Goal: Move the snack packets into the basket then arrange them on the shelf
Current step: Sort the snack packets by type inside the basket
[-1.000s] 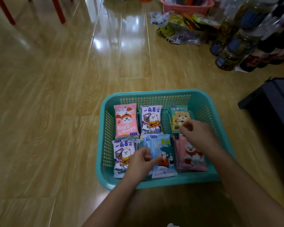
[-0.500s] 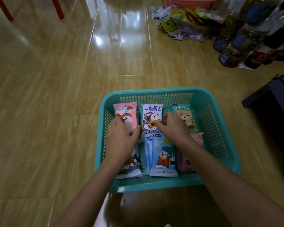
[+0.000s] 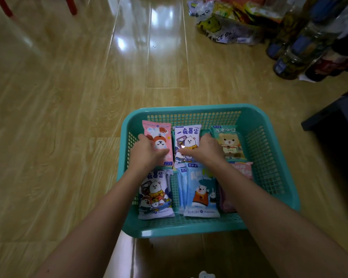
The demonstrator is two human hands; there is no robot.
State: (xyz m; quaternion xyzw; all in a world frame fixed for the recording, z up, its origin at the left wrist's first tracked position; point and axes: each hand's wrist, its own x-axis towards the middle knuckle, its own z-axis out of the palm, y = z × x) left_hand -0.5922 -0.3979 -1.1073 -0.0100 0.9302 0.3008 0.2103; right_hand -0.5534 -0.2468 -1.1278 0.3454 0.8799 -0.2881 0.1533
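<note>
Home: wooden floor (image 3: 68, 117), grocery bag (image 3: 219, 31), bottles (image 3: 293, 57).

A glossy, light wooden plank floor (image 3: 68, 117) fills the view, with window light reflected along its far boards. A teal plastic mesh basket (image 3: 189, 230) sits on it near the middle. At the far right lie a crumpled plastic bag (image 3: 225, 31) stuffed with colourful wrappers and a cluster of drink bottles (image 3: 293, 63). A dark object, perhaps a low stool (image 3: 333, 125), stands at the right edge, and two red furniture legs (image 3: 70, 6) stand far left.
</note>
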